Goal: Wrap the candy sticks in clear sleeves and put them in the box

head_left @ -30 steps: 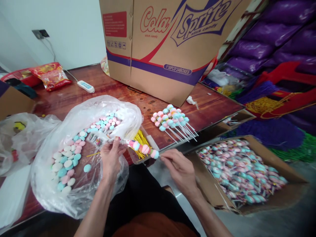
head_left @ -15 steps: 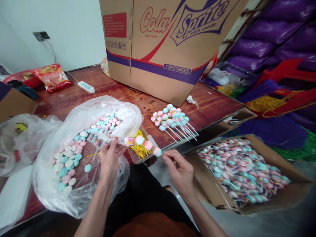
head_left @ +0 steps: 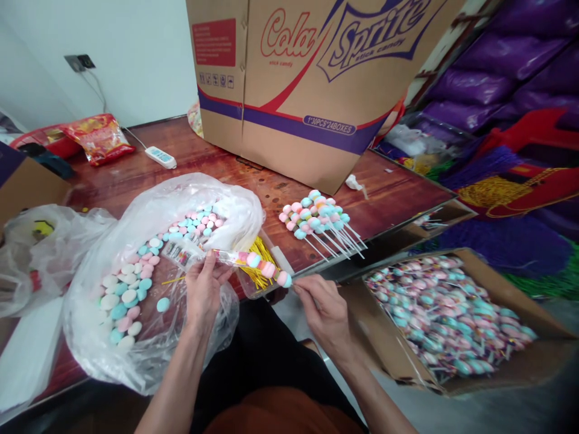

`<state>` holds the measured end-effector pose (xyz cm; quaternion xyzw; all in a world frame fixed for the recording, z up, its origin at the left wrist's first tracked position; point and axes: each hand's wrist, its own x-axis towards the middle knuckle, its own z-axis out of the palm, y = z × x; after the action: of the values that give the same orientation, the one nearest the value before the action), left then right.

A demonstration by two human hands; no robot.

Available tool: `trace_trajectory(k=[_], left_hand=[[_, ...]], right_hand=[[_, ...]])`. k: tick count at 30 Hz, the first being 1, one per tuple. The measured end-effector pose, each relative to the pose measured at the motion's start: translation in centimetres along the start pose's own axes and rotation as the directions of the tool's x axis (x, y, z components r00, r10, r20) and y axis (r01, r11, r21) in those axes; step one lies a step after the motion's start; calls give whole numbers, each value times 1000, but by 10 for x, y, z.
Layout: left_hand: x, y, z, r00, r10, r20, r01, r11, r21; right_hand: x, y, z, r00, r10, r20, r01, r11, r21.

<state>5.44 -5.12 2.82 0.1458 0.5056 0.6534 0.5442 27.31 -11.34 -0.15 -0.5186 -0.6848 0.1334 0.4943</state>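
My left hand [head_left: 204,286] pinches a small printed clear wrapper [head_left: 224,257] above the plastic bag. Between finger and thumb, my right hand [head_left: 323,307] grips the stick end of a marshmallow skewer [head_left: 268,269] in pink, blue and white. The skewer's tip is at the wrapper's mouth, with its front end partly inside; most of the stick is hidden by my fingers. Under it stands a clear tray [head_left: 253,294] of gold twist ties [head_left: 260,256]. More marshmallow skewers [head_left: 314,214] lie piled on the table, their white sticks pointing toward me.
An open plastic bag [head_left: 149,199] holds loose pastel marshmallows [head_left: 129,295] and a stack of wrappers [head_left: 181,252]. A large carton [head_left: 289,144] stands at the back of the table [head_left: 253,175]. Low on the right, an open box [head_left: 384,355] is full of wrapped skewers [head_left: 447,313].
My right hand has moved slightly left, bringing the skewer's tip into the wrapper's mouth. My left hand keeps its hold on the wrapper. The whole view has shifted a little.
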Motion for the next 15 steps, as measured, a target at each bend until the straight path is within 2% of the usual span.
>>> trace_trajectory(k=[6,10,13,15], left_hand=[[0,-1,1,1000,28,2,-28,998,63],[-2,-6,0,984,173,38,-177,968,179],[-3,-11,-1,969,233,83,-247,937,245],[-4,-13,-1,959,261,108,-281,925,257]], right_hand=[[6,0,-4,998,-47,37,48,999,-12],[11,0,-8,994,-96,61,97,995,-2],[13,0,-6,998,-37,59,34,998,53],[13,-2,-4,993,12,114,-24,993,112]])
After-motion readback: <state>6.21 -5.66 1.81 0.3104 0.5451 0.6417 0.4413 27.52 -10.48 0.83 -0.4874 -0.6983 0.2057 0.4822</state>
